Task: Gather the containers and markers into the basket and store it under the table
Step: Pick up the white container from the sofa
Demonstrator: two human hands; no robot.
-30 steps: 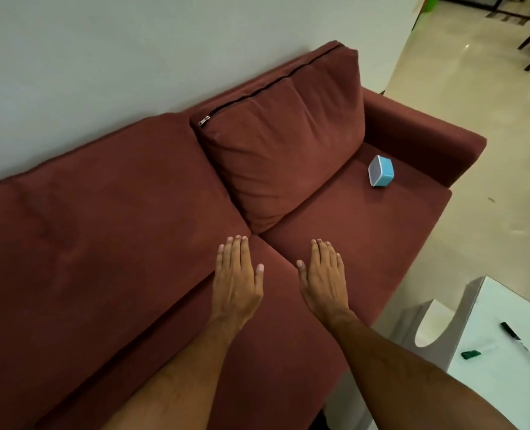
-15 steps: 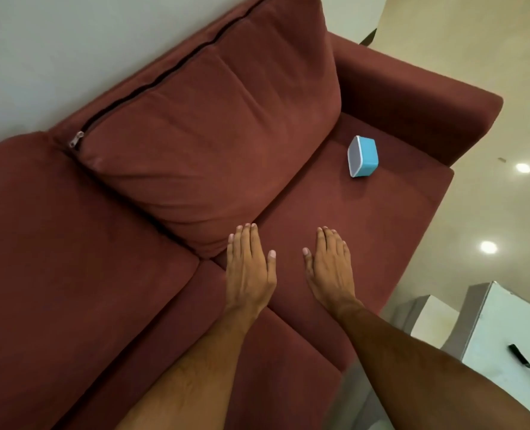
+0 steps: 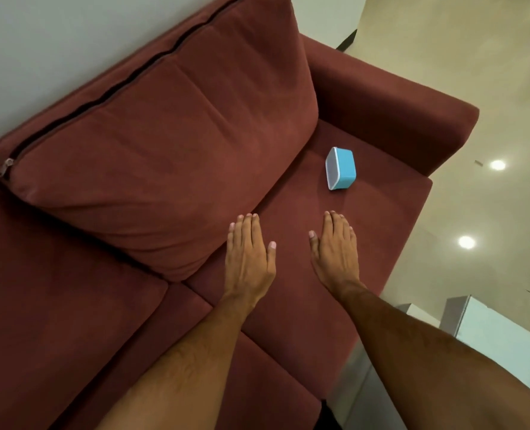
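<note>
Task barely begun: left hand (image 3: pixel 249 256) and right hand (image 3: pixel 335 252) flat, fingers straight, holding nothing, over dark red fabric sofa (image 3: pixel 366 218); small blue lidded container (image 3: pixel 340 168) on its seat, ungathered; basket unseen.

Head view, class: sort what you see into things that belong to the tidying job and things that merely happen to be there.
Belongs to the job:
blue container, lying on its side on the sofa seat
left hand and right hand, both flat and holding nothing
white table

Just there:
red sofa
back cushion
</note>
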